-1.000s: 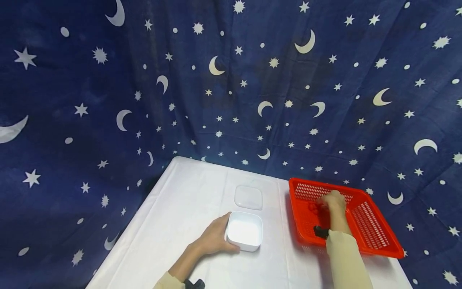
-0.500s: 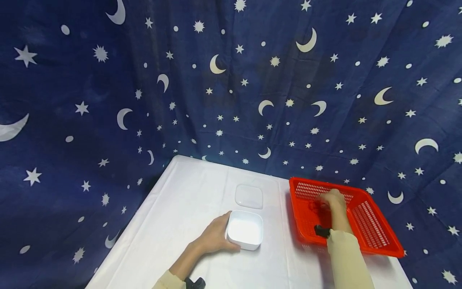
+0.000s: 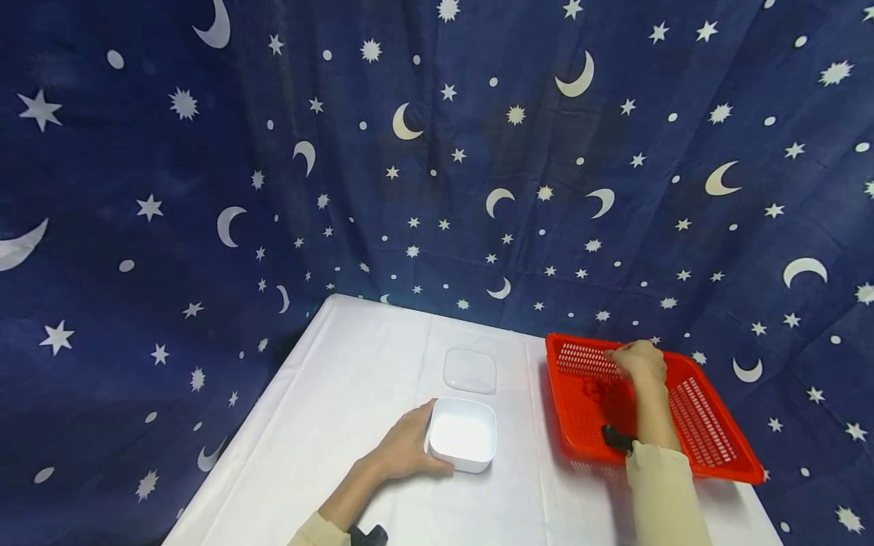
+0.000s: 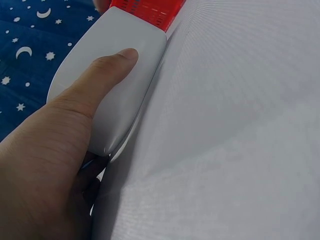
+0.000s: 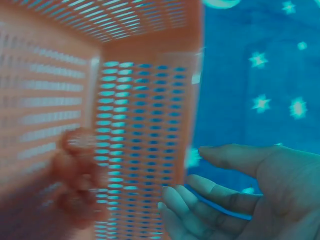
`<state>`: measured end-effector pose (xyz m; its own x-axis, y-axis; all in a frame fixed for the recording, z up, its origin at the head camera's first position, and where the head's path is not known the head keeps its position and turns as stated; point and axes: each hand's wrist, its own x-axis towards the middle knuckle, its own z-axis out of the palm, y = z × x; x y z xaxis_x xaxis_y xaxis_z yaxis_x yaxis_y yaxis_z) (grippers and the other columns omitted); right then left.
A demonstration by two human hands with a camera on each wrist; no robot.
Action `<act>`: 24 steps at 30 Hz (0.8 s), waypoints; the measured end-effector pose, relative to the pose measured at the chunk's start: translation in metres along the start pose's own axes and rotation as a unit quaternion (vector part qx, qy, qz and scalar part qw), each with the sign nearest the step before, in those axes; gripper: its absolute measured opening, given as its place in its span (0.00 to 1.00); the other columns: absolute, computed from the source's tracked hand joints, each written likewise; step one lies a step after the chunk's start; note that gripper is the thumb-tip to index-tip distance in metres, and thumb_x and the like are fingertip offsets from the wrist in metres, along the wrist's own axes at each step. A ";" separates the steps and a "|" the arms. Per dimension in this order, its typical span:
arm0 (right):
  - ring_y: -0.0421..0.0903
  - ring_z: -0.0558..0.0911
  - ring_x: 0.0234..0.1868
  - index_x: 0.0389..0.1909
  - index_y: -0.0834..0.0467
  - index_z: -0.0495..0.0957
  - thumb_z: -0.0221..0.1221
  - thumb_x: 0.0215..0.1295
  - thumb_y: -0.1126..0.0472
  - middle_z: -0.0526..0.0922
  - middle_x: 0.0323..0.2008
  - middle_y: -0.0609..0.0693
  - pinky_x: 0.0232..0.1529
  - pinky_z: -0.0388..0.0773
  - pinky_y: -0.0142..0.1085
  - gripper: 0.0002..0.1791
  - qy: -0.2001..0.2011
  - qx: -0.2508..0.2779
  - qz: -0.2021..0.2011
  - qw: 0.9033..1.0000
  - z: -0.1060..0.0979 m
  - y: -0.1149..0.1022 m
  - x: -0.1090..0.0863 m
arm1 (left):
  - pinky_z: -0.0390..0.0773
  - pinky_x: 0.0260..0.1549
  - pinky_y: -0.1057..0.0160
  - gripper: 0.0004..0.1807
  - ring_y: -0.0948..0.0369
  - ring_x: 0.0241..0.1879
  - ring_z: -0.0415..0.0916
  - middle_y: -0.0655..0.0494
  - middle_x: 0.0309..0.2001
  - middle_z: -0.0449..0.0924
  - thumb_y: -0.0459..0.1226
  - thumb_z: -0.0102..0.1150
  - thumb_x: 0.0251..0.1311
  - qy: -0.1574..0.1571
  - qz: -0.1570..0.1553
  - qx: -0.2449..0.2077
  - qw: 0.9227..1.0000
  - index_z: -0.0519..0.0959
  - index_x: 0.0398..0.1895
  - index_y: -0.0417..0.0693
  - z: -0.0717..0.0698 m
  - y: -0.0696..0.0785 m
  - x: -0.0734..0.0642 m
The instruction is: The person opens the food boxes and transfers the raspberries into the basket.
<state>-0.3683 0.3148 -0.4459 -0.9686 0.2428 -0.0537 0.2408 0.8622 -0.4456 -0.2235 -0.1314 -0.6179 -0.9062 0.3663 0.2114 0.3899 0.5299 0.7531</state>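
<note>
A white square food container (image 3: 463, 434) stands on the white-covered table. My left hand (image 3: 407, 444) grips it from the left; in the left wrist view the thumb lies along its side wall (image 4: 117, 80). My right hand (image 3: 639, 361) is over the far side of the red plastic basket (image 3: 737, 447). The right wrist view shows that right hand (image 5: 240, 195) with thumb and fingers apart and nothing visible between them. Inside the basket lies a small cluster of red round pieces (image 3: 595, 389), blurred in the right wrist view.
Behind the container, a clear square lid (image 3: 470, 370) lies flat on the table (image 3: 355, 364). A dark blue curtain (image 3: 382, 167) with moons and stars hangs right behind the table and along its left side. The basket has slotted, raised walls.
My right hand has risen from the red pieces inside the basket to the level of its far rim, slightly to the right. The left hand and container have stayed in place.
</note>
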 end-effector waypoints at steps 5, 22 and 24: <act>0.72 0.81 0.49 0.44 0.65 0.86 0.66 0.67 0.46 0.85 0.47 0.69 0.42 0.80 0.60 0.23 0.040 0.007 -0.040 0.998 -0.017 -0.026 -0.018 | 0.71 0.69 0.44 0.63 0.66 0.66 0.72 0.78 0.66 0.72 0.66 0.83 0.34 0.000 0.004 0.002 1.000 0.58 0.78 0.73 -0.002 -0.002 -0.001; 0.56 0.86 0.34 0.39 0.59 0.88 0.69 0.63 0.58 0.89 0.35 0.57 0.37 0.84 0.55 0.08 0.248 0.040 -0.285 0.925 0.017 -0.107 -0.123 | 0.70 0.70 0.44 0.65 0.66 0.67 0.71 0.78 0.67 0.71 0.67 0.82 0.35 -0.003 0.019 0.002 1.000 0.57 0.79 0.71 -0.003 -0.003 -0.002; 0.56 0.87 0.35 0.38 0.60 0.88 0.70 0.62 0.61 0.88 0.36 0.57 0.38 0.85 0.54 0.07 0.253 0.042 -0.317 0.913 0.028 -0.112 -0.133 | 0.70 0.70 0.44 0.65 0.66 0.67 0.71 0.79 0.68 0.71 0.67 0.82 0.35 -0.001 0.018 0.001 1.000 0.57 0.80 0.71 -0.003 -0.003 -0.003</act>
<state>-0.2678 0.1734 -0.4141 -0.7544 -0.1003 0.6487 -0.3839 0.8690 -0.3121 -0.2227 -0.1362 -0.6190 -0.8915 0.3865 0.2364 0.4221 0.5189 0.7434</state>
